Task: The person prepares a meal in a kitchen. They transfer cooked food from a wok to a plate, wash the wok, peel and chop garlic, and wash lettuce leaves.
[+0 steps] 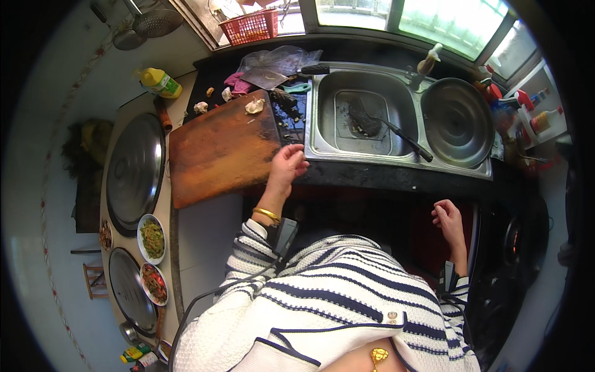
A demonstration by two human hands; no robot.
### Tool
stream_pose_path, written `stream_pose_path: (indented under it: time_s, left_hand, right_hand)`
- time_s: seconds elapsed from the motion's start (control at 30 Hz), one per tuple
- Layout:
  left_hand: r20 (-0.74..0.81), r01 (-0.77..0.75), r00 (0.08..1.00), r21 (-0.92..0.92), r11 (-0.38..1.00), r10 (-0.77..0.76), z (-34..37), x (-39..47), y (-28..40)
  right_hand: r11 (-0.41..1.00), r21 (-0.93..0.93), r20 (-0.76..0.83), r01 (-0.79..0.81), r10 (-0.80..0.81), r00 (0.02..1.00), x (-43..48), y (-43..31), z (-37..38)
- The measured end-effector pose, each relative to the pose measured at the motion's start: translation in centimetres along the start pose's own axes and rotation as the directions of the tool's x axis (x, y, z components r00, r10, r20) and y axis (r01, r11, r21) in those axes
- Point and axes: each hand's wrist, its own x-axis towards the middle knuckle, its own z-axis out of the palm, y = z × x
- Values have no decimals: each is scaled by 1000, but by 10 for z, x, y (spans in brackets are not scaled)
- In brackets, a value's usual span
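My left hand [290,165], with a gold bangle at its wrist, hovers by the right edge of a worn wooden cutting board [218,149]. Its fingers are loosely bent and no object shows in them. A garlic bulb [254,106] lies near the board's far corner. Lower on the right, my right hand [448,218] hangs in front of the counter, half curled and seemingly without anything in it. Inside the steel sink [311,125] rests a turner [399,132], its long black handle leaning over the rim. A large round metal pan or lid [458,123] covers the right basin.
A cleaver [265,78], a green-handled tool [297,88] and a purple cloth [238,83] lie behind the board. Large round lids [135,172] and bowls of cooked food [152,239] occupy the left counter, near a yellow bottle [160,83]. Bottles [544,121] crowd the right corner.
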Motion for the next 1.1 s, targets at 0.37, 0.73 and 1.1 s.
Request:
stream_pose_path:
  time_s: [0.37,0.73,1.1]
  left_hand:
    - [76,-263,830,927,268,553,-158,178,86]
    - [313,-418,856,887,196,411,-156,175,80]
    - [224,-471,839,756,454,497,-165,122,56]
  right_hand:
    - [957,-207,292,204,-139,946,57,-175,204]
    - [982,-85,487,167,-105,867,134,-241,315]
    - [777,-267,396,571,-451,800,185,-222,430]
